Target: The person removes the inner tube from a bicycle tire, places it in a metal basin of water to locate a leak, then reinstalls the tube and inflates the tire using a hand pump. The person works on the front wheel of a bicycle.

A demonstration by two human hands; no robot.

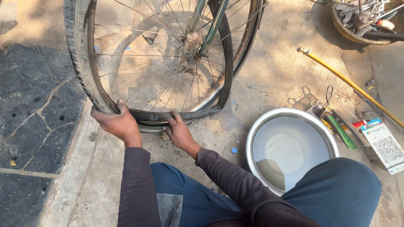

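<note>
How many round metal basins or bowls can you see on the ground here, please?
2: a shiny steel basin holding some water beside the person's right knee, and a dull tool-filled bowl at the top right corner, partly cut off. Others may lie outside the frame.

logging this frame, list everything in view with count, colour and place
bicycle wheel: one, black tyre, silver spokes, upright at top centre
steel basin: one, silver, holding water, right of centre on the ground
pliers: one, green handles, right of basin
yellow rod: one, lying diagonally at right
tool bowl: one, full of metal tools, top right
card: one, white and blue, right edge
left hand: gripping the tyre bottom
right hand: pressing the tyre bottom
</note>
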